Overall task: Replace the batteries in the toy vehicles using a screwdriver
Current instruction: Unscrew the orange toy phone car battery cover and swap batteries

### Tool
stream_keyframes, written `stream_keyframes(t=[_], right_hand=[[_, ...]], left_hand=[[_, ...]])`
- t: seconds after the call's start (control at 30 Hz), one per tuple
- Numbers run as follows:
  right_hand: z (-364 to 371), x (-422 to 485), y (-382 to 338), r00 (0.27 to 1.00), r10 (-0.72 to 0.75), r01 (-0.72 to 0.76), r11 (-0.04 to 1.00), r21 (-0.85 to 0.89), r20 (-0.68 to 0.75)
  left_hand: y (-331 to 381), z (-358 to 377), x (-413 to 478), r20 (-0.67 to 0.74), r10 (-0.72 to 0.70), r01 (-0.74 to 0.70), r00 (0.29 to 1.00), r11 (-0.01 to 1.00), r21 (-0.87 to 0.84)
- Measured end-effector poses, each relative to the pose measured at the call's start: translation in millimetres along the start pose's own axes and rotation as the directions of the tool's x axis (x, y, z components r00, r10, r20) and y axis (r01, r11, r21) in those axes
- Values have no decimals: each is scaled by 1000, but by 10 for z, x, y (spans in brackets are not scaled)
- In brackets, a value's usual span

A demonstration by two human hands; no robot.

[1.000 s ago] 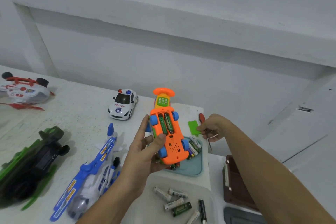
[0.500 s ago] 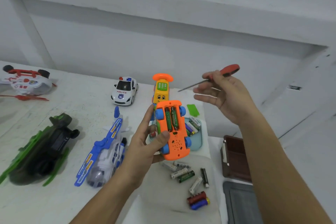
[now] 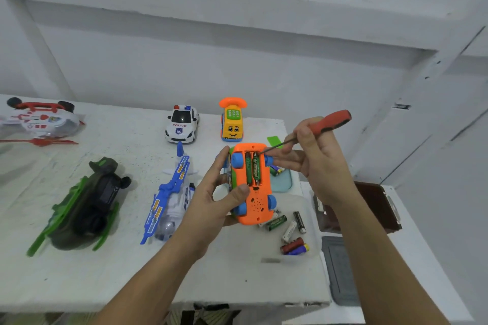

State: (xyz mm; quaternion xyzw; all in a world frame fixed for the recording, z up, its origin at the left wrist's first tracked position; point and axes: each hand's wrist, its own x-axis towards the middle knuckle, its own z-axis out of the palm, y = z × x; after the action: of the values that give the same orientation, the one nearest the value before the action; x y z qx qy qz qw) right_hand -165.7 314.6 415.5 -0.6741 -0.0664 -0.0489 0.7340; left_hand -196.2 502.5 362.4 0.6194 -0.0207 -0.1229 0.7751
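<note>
As one screwdriver touches one toy's two batteries, five toys rest.

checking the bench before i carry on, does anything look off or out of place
Two toys lie belly-up: the red-and-white helicopter at far left and the green toy nearer. Loose batteries lie scattered at right. The orange car in the left hand has its battery bay uncovered.

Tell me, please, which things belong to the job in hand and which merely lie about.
In hand: orange toy car, green batteries in it, red-handled screwdriver, loose batteries.
Lying about: police car, yellow phone car, blue-white plane, green toy vehicle, red-white helicopter.
</note>
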Motion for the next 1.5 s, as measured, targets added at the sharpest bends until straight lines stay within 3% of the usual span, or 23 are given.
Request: stream_keyframes(t=[0.4,0.47,0.7,0.77,0.87,0.93,1.03,1.17,1.5], right_hand=[[36,-211,-75,999,-48,45,966,-253,-7],[18,-188,-96,999,-1,-7,972,-237,-33],[-173,-220,-75,964,248,-241,967,82,-97],[-243,-317,-40,941,327,-325,945,42,-82],[-337,-428,36,908,391,-413,893,-180,-149],[-348,-469,61,916,342,-387,890,-241,-209],[-220,-544,83,948,186,-210,976,-66,-259],[93,-730,188,964,15,4,998,68,-267],[312,-1001,501,951,-154,119,983,-140,-269]], left_hand=[[-45,-36,-59,42,-8,7,999,999,39],[-50,-48,-53,51,-4,2,999,999,45],[-63,-60,-40,58,7,-15,998,989,148],[-76,-66,-24,63,15,-26,998,984,175],[-78,-66,-16,66,9,-20,998,985,173],[-76,-68,-21,63,-7,-1,998,992,127],[-73,-74,-24,43,-40,36,998,996,78],[-60,-82,-37,30,-88,87,996,996,26],[-41,-59,-104,45,-144,145,989,989,-18]])
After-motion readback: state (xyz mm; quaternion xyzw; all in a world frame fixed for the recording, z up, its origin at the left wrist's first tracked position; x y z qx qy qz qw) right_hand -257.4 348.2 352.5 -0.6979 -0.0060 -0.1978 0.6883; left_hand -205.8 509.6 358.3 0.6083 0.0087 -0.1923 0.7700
